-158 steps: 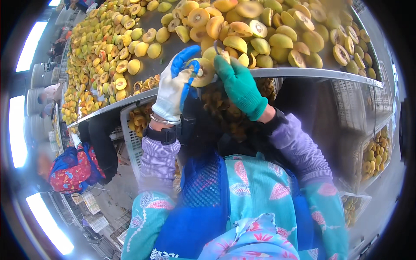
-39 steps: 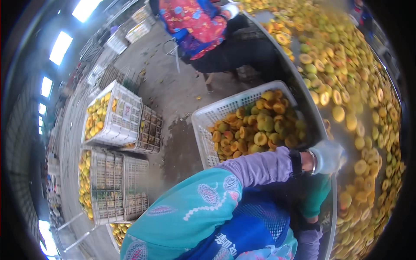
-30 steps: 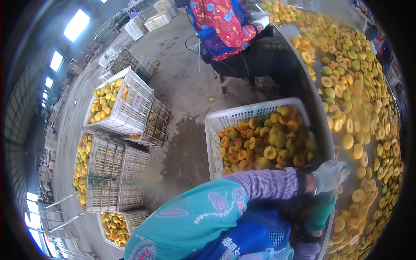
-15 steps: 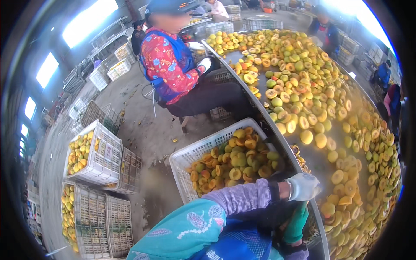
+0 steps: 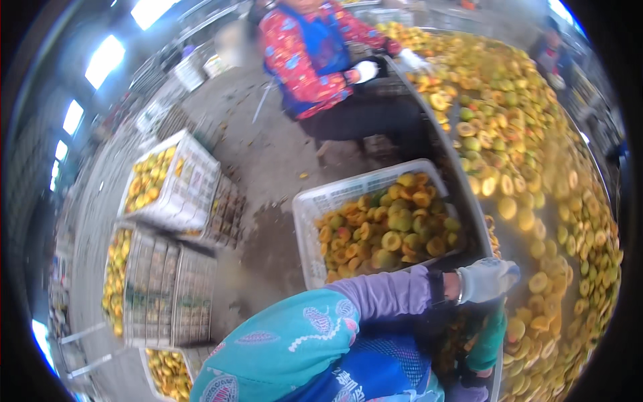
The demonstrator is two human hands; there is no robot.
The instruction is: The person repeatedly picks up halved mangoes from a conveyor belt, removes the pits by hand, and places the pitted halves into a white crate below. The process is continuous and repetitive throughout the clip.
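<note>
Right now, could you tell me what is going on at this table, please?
A person's gloved left hand rests at the edge of a long table covered with halved yellow fruit. The green-gloved right hand sits lower, beside the edge. A white crate of fruit stands alongside, and another person works farther up.

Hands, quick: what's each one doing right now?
Left hand: white glove, at the table edge; closed or holding something, cannot tell.
Right hand: green glove, mostly hidden below; cannot tell.
</note>
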